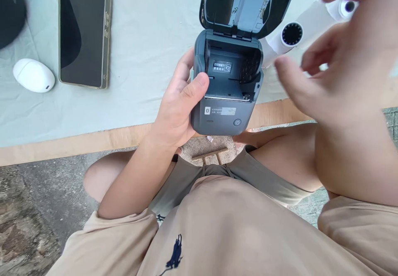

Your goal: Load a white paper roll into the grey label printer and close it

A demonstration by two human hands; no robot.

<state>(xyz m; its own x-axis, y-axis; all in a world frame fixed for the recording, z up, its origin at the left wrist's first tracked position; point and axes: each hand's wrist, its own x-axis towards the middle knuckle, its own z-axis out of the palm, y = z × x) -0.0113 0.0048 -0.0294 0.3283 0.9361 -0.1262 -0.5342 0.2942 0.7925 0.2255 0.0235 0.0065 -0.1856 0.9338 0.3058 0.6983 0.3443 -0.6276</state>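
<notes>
Two hands are working apart at the table's (139, 101) near edge: my left hand (171, 108) is clamping a dark printer (222, 120), lid (242, 2) raised, above that edge, while my right hand (345, 68), blurred, is hovering, thumb and fingers parted, near white rolls (314, 20). Left of the printer, I am seeing a phone (83, 35) and a white case (34, 75) lying back from the near edge.
</notes>
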